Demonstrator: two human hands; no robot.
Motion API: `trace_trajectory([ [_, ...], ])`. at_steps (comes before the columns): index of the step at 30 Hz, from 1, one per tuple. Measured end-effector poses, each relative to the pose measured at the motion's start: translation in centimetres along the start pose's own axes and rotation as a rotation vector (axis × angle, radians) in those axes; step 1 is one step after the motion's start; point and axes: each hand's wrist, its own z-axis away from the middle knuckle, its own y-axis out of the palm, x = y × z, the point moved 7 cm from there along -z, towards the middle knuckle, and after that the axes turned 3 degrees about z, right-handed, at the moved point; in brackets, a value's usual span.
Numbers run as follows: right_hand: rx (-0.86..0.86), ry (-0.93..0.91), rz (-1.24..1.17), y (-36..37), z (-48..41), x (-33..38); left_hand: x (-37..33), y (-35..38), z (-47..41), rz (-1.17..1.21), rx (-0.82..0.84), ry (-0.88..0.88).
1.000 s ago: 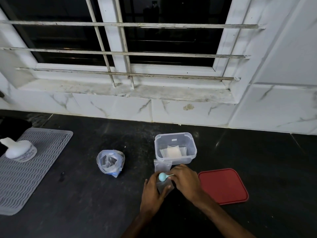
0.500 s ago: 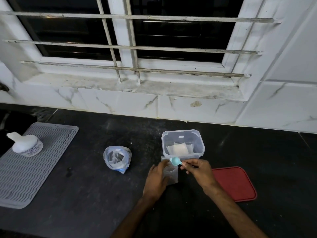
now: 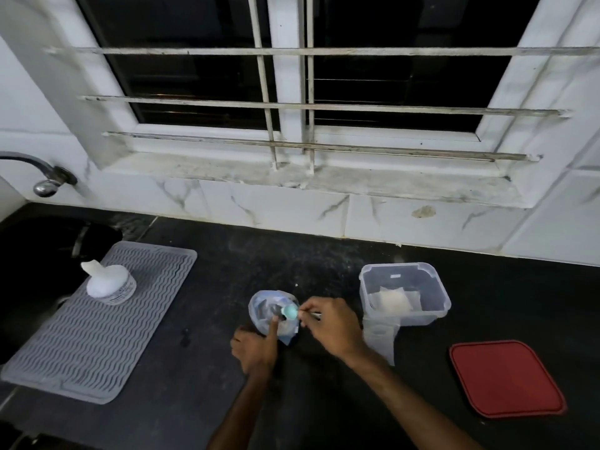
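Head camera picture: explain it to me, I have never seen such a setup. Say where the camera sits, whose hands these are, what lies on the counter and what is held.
No machine here: a person works with bare hands, and one camera worn on the head looks down. On the black counter are a grey ribbed mat with a white bottle on it, a plastic bag, a clear container, a clear pouch in front of it, and a red lid. The right hand pinches a turquoise spoon over the bag's mouth. The left hand touches the bag, one finger stretched up; whether it grips is unclear.
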Motion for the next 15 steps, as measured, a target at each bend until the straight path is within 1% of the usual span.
trace_trajectory([
  [1,0.0,-0.018,0.105,1.3,-0.8,0.9,0.4,0.3,-0.4,-0.008,0.041,-0.058],
  [2,0.009,-0.03,0.19,2.3,-1.4,1.5,0.5,0.7,-0.6,-0.034,0.085,-0.069],
  [4,0.089,-0.04,0.387,4.1,-2.5,2.3,0.7,1.8,-1.2,-0.061,0.173,-0.036],
  [6,0.198,-0.043,0.605,5.4,-3.1,2.2,0.7,2.2,-1.9,-0.031,0.202,-0.021],
  [7,0.225,-0.036,0.673,5.6,-3.2,1.8,0.4,2.0,-2.0,0.027,0.202,-0.018],
  [10,0.208,0.021,0.714,6.0,-3.4,0.1,-1.0,1.1,-2.0,0.175,0.217,-0.003],
  [15,0.144,0.11,0.606,6.7,-3.8,-1.1,-1.2,1.7,-2.5,0.296,0.26,0.04],
])
